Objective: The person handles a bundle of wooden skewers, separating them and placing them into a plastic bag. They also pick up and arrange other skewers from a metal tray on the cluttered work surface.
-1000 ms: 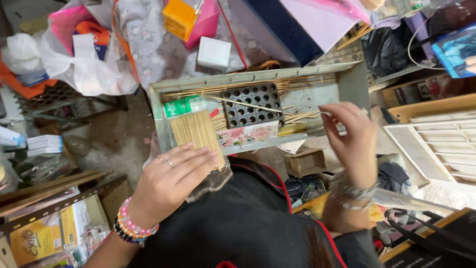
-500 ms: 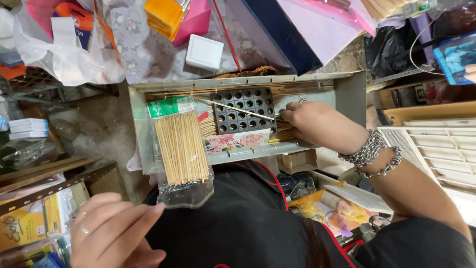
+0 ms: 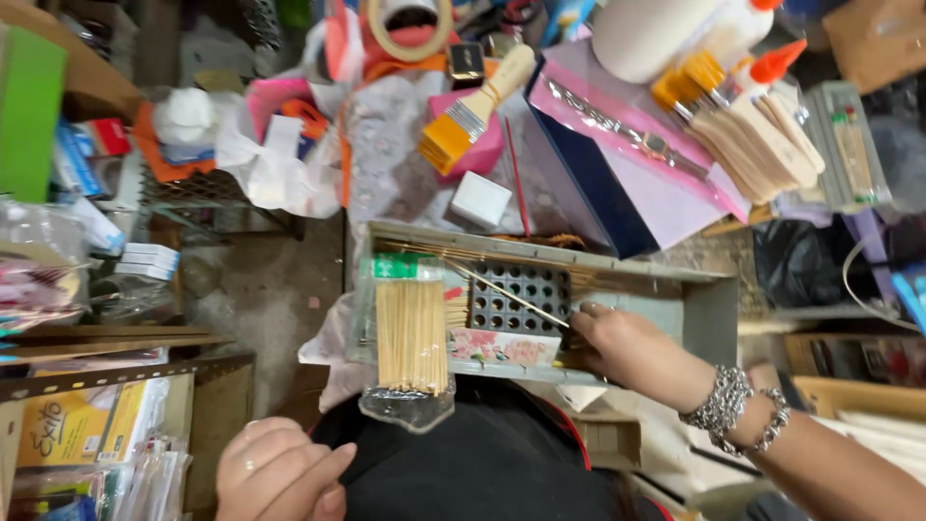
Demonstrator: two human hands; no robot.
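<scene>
1. The right hand (image 3: 632, 347) reaches into the grey tray (image 3: 709, 309) on the person's lap, its fingers curled around thin wooden sticks just beside the black perforated block (image 3: 519, 297); one long stick (image 3: 506, 291) lies slanted across that block.
2. The left hand (image 3: 280, 473) rests low beside the dark garment (image 3: 482, 468), fingers loosely folded, grasping nothing.
3. A clear packet of bamboo skewers (image 3: 412, 333) lies over the tray's left end, overhanging its near edge, within easy reach.
4. Beyond the tray sit a yellow-bristled paintbrush (image 3: 473, 111), a small white box (image 3: 480, 200), and a pink-and-navy box (image 3: 617, 154).
</scene>
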